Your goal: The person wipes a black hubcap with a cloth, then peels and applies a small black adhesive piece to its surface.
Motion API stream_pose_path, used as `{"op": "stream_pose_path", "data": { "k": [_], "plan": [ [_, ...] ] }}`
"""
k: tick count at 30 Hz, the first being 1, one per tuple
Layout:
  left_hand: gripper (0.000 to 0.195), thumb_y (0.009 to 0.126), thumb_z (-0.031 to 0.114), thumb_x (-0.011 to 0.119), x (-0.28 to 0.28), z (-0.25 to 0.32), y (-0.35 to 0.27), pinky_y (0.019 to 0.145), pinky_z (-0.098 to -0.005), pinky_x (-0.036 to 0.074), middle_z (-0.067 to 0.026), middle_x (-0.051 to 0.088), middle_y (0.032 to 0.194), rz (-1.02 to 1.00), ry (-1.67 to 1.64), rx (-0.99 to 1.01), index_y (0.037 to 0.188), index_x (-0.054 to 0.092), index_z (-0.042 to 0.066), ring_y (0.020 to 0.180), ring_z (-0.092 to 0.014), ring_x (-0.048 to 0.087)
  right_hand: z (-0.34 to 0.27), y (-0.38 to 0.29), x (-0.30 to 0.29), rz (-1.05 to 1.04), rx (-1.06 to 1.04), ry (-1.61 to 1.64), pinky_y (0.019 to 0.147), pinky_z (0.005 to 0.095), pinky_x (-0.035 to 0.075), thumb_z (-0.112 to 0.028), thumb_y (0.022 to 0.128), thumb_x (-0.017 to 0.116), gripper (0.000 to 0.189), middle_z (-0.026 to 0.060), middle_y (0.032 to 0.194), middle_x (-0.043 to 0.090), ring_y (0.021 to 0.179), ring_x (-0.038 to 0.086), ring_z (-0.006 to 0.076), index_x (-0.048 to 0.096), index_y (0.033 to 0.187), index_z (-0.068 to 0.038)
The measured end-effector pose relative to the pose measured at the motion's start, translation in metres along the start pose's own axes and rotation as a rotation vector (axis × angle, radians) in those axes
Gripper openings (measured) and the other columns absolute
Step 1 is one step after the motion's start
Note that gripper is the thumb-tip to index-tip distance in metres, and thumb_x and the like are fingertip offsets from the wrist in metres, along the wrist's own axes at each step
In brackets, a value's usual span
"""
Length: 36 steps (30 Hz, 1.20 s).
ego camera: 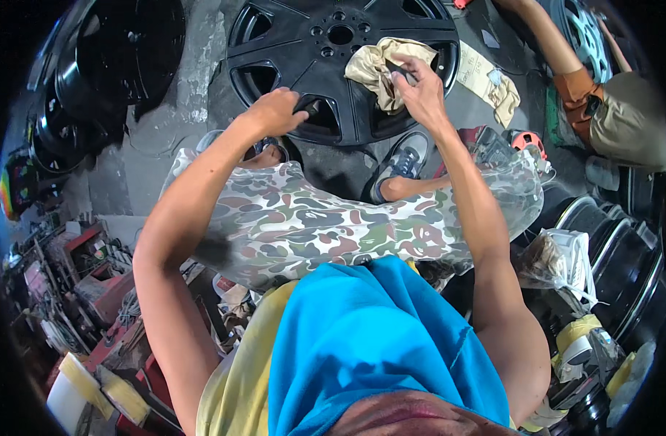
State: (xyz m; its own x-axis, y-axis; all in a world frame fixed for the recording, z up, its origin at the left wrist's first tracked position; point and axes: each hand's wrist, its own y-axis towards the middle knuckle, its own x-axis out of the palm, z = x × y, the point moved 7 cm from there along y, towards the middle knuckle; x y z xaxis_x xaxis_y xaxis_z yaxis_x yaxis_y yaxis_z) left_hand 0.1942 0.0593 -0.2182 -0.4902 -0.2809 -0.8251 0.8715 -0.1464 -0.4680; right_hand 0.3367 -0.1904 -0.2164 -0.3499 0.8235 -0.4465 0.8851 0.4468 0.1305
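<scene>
A black multi-spoke alloy wheel rim lies face up on the floor before me. My left hand is at its near left edge, fingers curled around a small dark object that I cannot identify. Over the right side of the wheel, my right hand pinches a small dark piece between thumb and fingers. Beneath that hand, a crumpled tan sheet, paper or cloth, covers part of the spokes.
Tan paper bearing handwriting lies right of the wheel. At the upper right, another person's arm reaches near a light-blue wheel. Black rims stand at left and right. Cluttered tools fill the lower left.
</scene>
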Motion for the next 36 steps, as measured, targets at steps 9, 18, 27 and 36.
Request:
{"op": "stream_pose_path", "data": {
  "k": [9, 18, 27, 36],
  "plan": [
    [0.043, 0.096, 0.030, 0.066, 0.028, -0.018, 0.017, 0.104, -0.0519, 0.049, -0.0321, 0.057, 0.126, 0.244, -0.021, -0.181, 0.113, 0.067, -0.010, 0.120, -0.050, 0.059, -0.048, 0.003, -0.031, 0.126, -0.086, 0.046, 0.079, 0.0404, 0.055, -0.021, 0.091, 0.067, 0.029, 0.0178, 0.099, 0.072, 0.086, 0.071, 0.0349, 0.061, 0.110, 0.001],
    [0.052, 0.095, 0.038, 0.065, 0.023, -0.022, 0.068, 0.111, -0.0502, 0.047, -0.0351, 0.054, 0.138, 0.202, -0.041, -0.308, 0.121, 0.069, -0.007, 0.128, -0.050, 0.056, -0.071, -0.010, -0.057, 0.077, -0.184, -0.106, 0.075, 0.0473, 0.050, -0.017, 0.097, 0.057, 0.023, 0.0214, 0.086, 0.063, 0.078, 0.065, 0.0414, 0.046, 0.108, -0.001],
    [0.054, 0.097, 0.043, 0.062, -0.002, -0.022, 0.077, 0.109, -0.0474, 0.048, -0.0274, 0.068, 0.127, 0.233, -0.227, -0.210, 0.126, 0.070, -0.002, 0.126, -0.042, 0.062, -0.134, -0.019, -0.115, 0.078, -0.277, -0.198, 0.088, 0.0435, 0.050, -0.018, 0.102, 0.053, 0.027, 0.0216, 0.094, 0.065, 0.089, 0.066, 0.0389, 0.053, 0.121, 0.000],
    [0.045, 0.098, 0.042, 0.066, -0.094, -0.049, 0.036, 0.097, -0.0431, 0.054, -0.0224, 0.074, 0.115, 0.477, -0.160, -0.049, 0.123, 0.073, 0.005, 0.111, -0.038, 0.071, -0.121, 0.004, -0.155, -0.170, -0.183, -0.570, 0.080, 0.0426, 0.051, -0.037, 0.110, 0.047, 0.043, 0.0187, 0.091, 0.070, 0.086, 0.067, 0.0366, 0.063, 0.105, 0.002]
  ]
}}
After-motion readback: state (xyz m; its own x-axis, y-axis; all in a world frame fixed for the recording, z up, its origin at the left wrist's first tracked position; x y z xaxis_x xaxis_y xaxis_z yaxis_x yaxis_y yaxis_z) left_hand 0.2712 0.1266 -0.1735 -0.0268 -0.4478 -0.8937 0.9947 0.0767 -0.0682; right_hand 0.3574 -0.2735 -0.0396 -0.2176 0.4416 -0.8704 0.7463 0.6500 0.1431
